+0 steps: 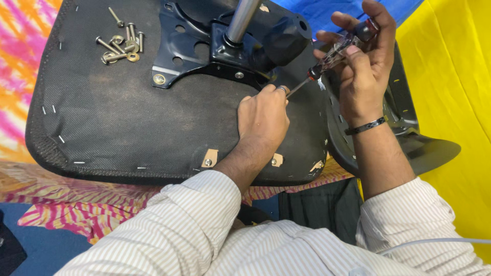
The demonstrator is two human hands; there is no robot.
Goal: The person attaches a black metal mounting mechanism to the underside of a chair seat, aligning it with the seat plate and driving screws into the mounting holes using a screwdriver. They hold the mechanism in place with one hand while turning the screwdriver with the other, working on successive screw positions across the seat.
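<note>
An upturned office chair seat [128, 117] with black fabric underside lies before me. A black metal mounting plate [189, 46] with a chrome gas cylinder [240, 20] is fixed to it. My right hand [363, 66] grips a screwdriver [337, 51] with a clear and red handle, its shaft angled down-left toward the plate's edge. My left hand [263, 115] rests on the seat with its fingertips pinched around the screwdriver tip, hiding the screw there.
Several loose bolts and washers [120, 43] lie on the seat's far left. A black plastic chair part [409, 138] sits at the right over yellow cloth [455, 76]. Pink and orange patterned cloth [20, 61] lies under the seat.
</note>
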